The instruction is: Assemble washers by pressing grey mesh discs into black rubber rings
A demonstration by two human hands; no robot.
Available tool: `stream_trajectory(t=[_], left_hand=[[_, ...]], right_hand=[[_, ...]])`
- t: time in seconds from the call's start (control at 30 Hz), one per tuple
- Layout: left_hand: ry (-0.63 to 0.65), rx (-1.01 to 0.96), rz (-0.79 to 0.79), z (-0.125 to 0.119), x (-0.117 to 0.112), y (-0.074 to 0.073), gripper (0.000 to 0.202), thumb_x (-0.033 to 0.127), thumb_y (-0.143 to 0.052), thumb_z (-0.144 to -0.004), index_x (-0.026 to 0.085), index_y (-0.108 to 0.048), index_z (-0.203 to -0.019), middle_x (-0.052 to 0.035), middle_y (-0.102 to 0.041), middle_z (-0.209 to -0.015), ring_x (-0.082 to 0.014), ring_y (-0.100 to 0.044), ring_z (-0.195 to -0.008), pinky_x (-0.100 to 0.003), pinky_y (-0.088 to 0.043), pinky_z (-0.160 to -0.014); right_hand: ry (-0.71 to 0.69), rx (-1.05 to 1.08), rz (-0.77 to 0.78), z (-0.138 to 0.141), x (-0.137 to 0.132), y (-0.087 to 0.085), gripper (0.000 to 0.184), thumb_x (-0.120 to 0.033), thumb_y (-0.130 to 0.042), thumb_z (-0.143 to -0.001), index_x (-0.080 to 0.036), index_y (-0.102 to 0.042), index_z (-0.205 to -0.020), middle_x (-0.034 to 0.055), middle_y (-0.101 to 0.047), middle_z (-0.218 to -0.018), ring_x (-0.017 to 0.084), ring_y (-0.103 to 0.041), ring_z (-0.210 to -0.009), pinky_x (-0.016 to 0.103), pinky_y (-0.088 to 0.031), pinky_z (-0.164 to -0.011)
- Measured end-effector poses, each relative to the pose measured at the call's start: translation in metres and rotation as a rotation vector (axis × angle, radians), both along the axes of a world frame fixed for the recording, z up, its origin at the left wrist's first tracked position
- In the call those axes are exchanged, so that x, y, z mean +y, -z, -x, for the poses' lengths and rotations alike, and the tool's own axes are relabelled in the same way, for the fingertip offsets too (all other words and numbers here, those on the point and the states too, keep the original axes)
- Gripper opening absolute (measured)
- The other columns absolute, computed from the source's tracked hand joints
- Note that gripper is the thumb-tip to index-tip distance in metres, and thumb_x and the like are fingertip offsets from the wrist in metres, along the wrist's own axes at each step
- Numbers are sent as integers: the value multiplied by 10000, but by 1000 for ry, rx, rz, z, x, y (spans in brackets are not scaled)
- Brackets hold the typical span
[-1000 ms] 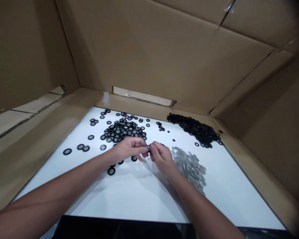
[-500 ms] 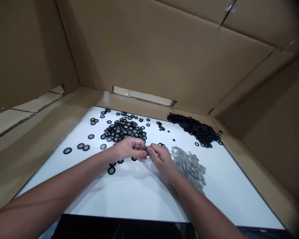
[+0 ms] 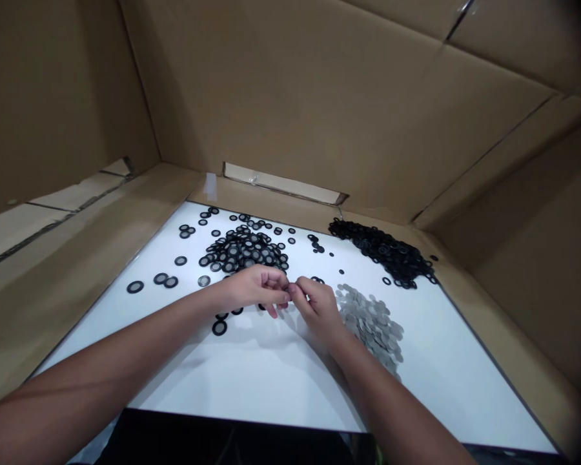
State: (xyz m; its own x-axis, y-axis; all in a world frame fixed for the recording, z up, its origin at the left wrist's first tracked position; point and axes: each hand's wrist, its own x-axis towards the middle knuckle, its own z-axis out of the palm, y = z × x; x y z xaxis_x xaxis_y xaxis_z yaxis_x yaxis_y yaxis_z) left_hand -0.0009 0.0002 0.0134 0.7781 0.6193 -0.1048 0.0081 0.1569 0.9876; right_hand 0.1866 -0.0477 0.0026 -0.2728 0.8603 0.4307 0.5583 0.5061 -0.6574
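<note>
My left hand [image 3: 254,289] and my right hand [image 3: 318,307] meet fingertip to fingertip above the middle of a white lit panel [image 3: 252,368]. Both pinch a small ring part [image 3: 289,290] between them; most of it is hidden by the fingers. Just behind my left hand lies a heap of black rings with grey mesh centres [image 3: 244,250]. A pile of grey mesh discs [image 3: 370,320] lies right beside my right hand. A pile of plain black rings [image 3: 385,251] sits at the far right.
Cardboard walls [image 3: 319,110] enclose the panel on three sides. Loose rings [image 3: 161,279] lie scattered on the left, and two [image 3: 219,327] lie under my left wrist. A dark edge [image 3: 232,439] runs along the near side.
Both hands stay together, fingers working slightly on the small part. The view has shifted a little; the piles have not moved.
</note>
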Motion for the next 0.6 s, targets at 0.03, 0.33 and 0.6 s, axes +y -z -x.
stream_trajectory(t=[0.03,0.33,0.6], left_hand=[[-46,-45,20,-4,-3,0,204,333,-712,-811,145,-640,-848,-14,-659,-765,-135,-653,-709,-271,-577,-640],[-160,-137,54,-11,-5,8,283,382,-712,-817,125,-646,-916,-40,-669,-762,-135,-646,-712,-262,-569,-642],[-159,-5,-3,-6,0,5,238,356,-729,-789,146,-617,-792,12,-630,-686,-106,-615,-606,-244,-545,-589]], right_hand=[[53,35,-11,1,0,0,352,-289,-454,-958,-197,-396,-624,-37,-462,-553,88,-394,-504,228,-305,-517],[74,202,109,3,2,2,389,-376,-379,-995,-198,-442,-655,-26,-492,-572,103,-428,-523,237,-325,-519],[-21,114,192,-7,9,5,409,-409,-422,-974,-193,-425,-626,-40,-416,-544,98,-385,-510,243,-291,-509]])
